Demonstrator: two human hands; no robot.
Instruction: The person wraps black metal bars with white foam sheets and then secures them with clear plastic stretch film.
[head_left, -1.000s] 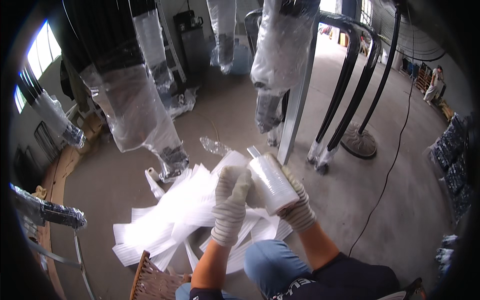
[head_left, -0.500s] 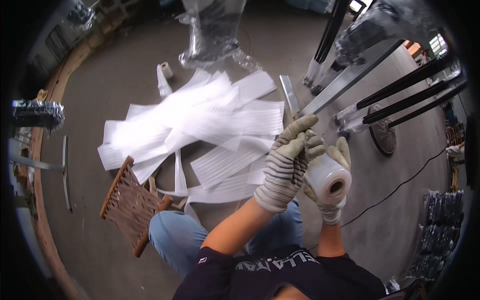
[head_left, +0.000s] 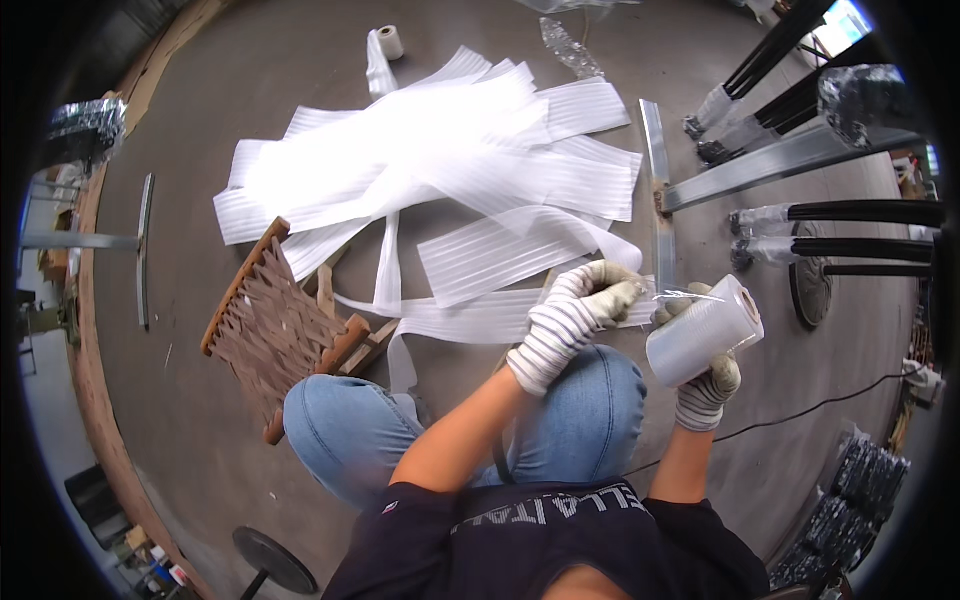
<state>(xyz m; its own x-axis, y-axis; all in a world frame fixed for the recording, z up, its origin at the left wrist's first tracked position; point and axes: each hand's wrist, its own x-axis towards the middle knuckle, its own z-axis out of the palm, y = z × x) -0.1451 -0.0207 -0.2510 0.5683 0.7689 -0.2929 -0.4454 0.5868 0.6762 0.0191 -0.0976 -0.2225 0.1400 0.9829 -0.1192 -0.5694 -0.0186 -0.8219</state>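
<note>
My right hand (head_left: 712, 392), in a striped knit glove, grips a roll of clear plastic stretch film (head_left: 695, 340) from below and behind; part of its fingers is hidden by the roll. The roll is tilted, its core end facing up and right. My gloved left hand (head_left: 580, 315) pinches the loose end of the film (head_left: 670, 295), which spans as a thin, narrow strand between that hand and the roll. Both hands are in front of my bent knees. Beyond them, a heap of white ribbed foam sheets (head_left: 400, 165) lies on the floor.
A small woven-seat wooden stool (head_left: 275, 325) stands at left. A metal stand (head_left: 740, 180) and black tubes with wrapped ends (head_left: 850, 213) are at right, near a round dark base (head_left: 810, 285). A black cable (head_left: 810, 411) crosses the floor. Another small roll (head_left: 390, 42) lies beyond the sheets.
The view has tilted down. My left hand has drawn away leftward from the roll, with film now stretched between them. In my right hand the roll has turned, its core end swinging upward.
</note>
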